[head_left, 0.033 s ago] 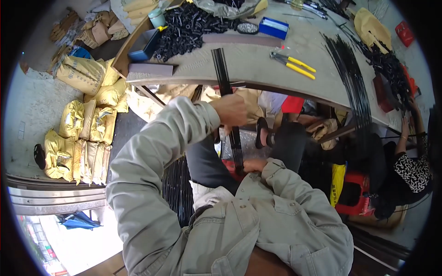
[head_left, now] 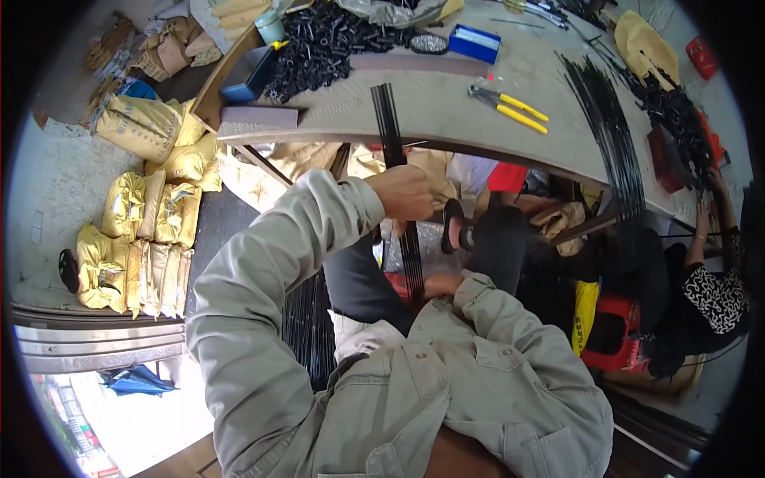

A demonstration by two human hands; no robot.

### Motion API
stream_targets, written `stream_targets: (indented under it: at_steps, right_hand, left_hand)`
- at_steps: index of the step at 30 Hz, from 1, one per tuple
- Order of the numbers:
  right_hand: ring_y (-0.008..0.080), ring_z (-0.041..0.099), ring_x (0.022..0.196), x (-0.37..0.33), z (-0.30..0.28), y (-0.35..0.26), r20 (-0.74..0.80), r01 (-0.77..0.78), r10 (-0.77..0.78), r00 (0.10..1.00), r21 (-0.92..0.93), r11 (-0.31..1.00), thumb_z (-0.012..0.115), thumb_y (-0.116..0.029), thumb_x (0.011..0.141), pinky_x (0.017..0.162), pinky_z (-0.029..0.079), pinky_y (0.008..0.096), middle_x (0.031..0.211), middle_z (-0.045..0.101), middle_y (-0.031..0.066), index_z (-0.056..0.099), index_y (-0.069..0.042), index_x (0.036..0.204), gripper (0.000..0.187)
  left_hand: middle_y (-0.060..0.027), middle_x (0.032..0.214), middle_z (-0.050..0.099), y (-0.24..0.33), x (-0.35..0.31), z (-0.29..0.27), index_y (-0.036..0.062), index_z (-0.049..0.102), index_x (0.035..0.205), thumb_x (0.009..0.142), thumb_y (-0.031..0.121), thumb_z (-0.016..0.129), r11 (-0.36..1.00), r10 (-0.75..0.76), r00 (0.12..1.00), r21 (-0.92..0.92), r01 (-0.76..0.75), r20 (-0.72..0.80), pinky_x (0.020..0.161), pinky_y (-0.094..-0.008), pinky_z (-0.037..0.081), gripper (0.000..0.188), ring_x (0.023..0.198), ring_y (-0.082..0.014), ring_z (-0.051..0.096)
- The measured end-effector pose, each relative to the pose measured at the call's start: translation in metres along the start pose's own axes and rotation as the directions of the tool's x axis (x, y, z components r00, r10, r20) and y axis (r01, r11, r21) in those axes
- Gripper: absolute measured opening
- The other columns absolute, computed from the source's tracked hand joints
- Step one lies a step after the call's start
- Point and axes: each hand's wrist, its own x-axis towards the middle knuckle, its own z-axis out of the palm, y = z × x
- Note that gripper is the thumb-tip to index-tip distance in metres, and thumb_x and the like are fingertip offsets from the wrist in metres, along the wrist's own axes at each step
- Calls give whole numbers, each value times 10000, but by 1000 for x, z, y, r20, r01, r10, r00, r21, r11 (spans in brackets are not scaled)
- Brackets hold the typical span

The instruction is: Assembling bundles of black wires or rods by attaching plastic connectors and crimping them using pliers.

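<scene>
My left hand [head_left: 401, 193] is closed around the middle of a bundle of thin black rods [head_left: 387, 119], which stands nearly upright in front of me. Its top rises past the near edge of the table. Lower down, my right hand [head_left: 442, 284] is closed at the bundle's bottom end, its fingertips partly hidden. One thin rod or wire juts sideways from the bundle near the table edge. On the table beyond lie end-cutting pliers [head_left: 510, 109] with yellow handles.
The table [head_left: 335, 119] holds a heap of black tube pieces [head_left: 311, 56], a blue box [head_left: 474, 44] and more long black rods [head_left: 610, 135]. Other rods [head_left: 307, 334] stand by my left leg. Yellow sacks [head_left: 171, 211] are stacked left. A co-worker's arm [head_left: 703, 227] and red stool [head_left: 610, 334] are right.
My left hand and the top of the bundle have shifted slightly to the right. The thin sideways rod or wire shows more clearly. Both hands keep their hold.
</scene>
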Motion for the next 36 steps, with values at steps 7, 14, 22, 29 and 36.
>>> stream_targets:
  at_steps: [7, 14, 22, 29, 36]
  right_hand:
    - [124, 578, 802, 0, -42, -113, -421, 185, 69, 905, 533, 826, 608, -105, 783, 725, 444, 251, 872, 637, 65, 600, -16, 999, 234]
    - [165, 616, 742, -17, -58, -152, -617, 284, -143, 774, 138, 949, 533, -138, 850, 682, 466, 262, 837, 640, 138, 586, 3, 1005, 216]
    - [332, 604, 809, -30, -106, -194, -143, 76, -82, 986, -45, 996, 552, -136, 809, 703, 469, 354, 919, 611, 187, 523, -42, 1135, 340]
    - [279, 540, 1035, -10, -231, -293, -20, 640, -687, 727, -342, 688, 497, -51, 824, 830, 440, 333, 1127, 556, 158, 539, -29, 1115, 295]
    - [257, 560, 982, 103, -397, -291, -186, 276, -417, 890, -507, 816, 549, -224, 834, 850, 435, 338, 1081, 579, 121, 567, -31, 1048, 289]
  left_hand:
    - [15, 585, 565, 20, 17, 4, 130, 578, 566, 610, 358, 599, 997, -41, 999, -63, 43, 31, 541, -287, 409, 233, 628, -164, 580]
    - [-45, 660, 528, 56, -35, -9, 25, 565, 771, 697, 231, 618, 951, -309, 666, -227, 210, -679, 554, -272, 417, 225, 627, -193, 540]
    - [-45, 714, 551, 105, -11, 19, -9, 567, 892, 907, 350, 473, -273, -940, 336, -705, -654, 53, 541, -235, 430, 371, 562, -101, 495]
    - [-70, 617, 520, 77, 8, 42, 5, 510, 826, 927, 334, 416, 203, -957, 106, -886, -417, -269, 521, -254, 432, 357, 545, -155, 524]
    - [-59, 622, 537, 61, -6, 52, 14, 470, 904, 937, 214, 410, -447, -884, 201, -638, -627, 421, 447, -211, 386, 211, 508, -109, 522]
